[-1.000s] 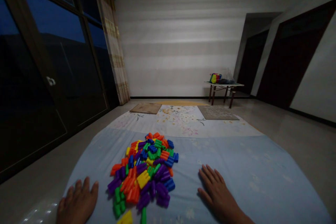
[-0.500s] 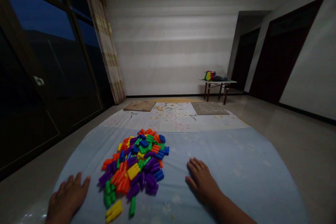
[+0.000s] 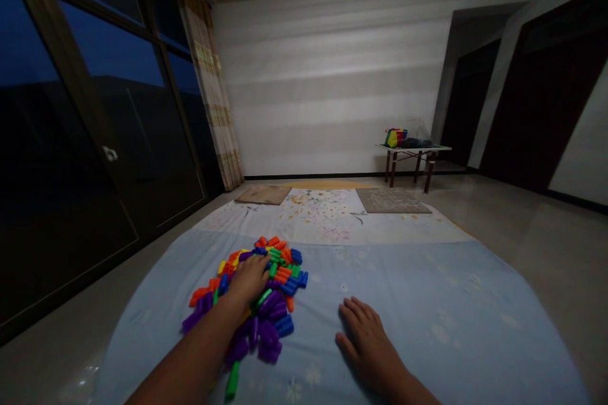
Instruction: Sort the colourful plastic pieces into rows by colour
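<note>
A heap of coloured plastic building blocks [image 3: 273,332] lies on the light blue cloth, in purple, orange, green, blue and yellow. My left hand [image 3: 250,278] reaches over the heap's upper part, palm down, its fingers stretched out onto the blocks; no block shows in its grasp, and what lies under the palm is hidden. Part of the heap disappears behind my left forearm. To the right of the blocks, my right hand [image 3: 365,332] rests flat on the cloth, fingers out, holding nothing. A single green block [image 3: 232,382] sits apart, nearest to me.
Beyond the blue cloth [image 3: 403,291] lies a white flowered cloth [image 3: 323,221]. At its far edge are a brown mat [image 3: 264,195] on the left and a grey mat [image 3: 393,200] on the right. A small table [image 3: 439,149] holding a colourful bag [image 3: 396,137] stands by the wall.
My left hand has moved from the cloth left of the heap up and right onto the blocks. My right hand stays on the cloth. The camera view has turned slightly left.
</note>
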Demonstrator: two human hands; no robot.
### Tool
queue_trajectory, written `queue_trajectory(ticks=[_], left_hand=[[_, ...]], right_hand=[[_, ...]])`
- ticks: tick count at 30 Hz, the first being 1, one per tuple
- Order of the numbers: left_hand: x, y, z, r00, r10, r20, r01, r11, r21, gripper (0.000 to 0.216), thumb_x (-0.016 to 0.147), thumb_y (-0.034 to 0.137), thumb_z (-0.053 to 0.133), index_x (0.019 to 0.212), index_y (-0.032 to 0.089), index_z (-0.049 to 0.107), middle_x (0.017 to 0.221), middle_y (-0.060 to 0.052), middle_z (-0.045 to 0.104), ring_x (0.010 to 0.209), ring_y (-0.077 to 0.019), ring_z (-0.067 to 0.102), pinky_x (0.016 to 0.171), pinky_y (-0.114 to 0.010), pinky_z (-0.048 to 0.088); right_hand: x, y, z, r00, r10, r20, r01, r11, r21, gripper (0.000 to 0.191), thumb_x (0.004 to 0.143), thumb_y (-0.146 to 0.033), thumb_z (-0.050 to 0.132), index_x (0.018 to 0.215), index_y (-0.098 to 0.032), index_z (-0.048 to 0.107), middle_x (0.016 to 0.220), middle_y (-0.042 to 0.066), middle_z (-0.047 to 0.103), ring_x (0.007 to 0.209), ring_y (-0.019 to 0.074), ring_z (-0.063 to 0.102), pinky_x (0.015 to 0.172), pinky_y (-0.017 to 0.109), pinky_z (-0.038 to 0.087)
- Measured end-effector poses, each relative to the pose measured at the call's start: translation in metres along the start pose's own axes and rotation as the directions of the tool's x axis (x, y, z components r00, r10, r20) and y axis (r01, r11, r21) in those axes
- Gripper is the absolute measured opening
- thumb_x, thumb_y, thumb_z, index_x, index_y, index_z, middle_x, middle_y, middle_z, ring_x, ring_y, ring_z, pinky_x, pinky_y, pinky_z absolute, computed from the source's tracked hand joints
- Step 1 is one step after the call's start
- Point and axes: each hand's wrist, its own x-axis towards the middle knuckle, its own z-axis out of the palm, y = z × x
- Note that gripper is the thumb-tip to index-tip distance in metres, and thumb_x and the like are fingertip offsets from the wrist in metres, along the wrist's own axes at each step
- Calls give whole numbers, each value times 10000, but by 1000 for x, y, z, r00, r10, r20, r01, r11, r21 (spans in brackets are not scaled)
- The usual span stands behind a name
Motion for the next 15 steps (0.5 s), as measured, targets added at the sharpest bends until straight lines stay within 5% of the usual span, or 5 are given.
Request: queue_trajectory(ticks=[9, 15], left_hand=[[-26, -17, -20, 996, 43, 75, -44, 999, 16, 324, 782, 311, 504, 1081, 258, 615, 1100, -69, 632, 1067, -239, 532, 938, -385, 328], [-47, -47, -26, 997, -56, -58, 50, 994, -99, 299, 808, 420, 454, 971, 248, 636, 1085, -45, 648, 1077, -229, 528, 994, -416, 279]], right_hand=[[1, 3, 2, 1000, -6, 9, 6, 1000, 12, 484, 880, -452, 430, 1278, -190, 517, 1378, 101, 455, 1293, 277, 367, 1078, 472, 284], [1, 3, 1, 999, -9, 33, 9, 1000, 1, 490, 879, -465, 426, 1274, -192, 523, 1377, 102, 457, 1293, 272, 370, 1080, 468, 283]])
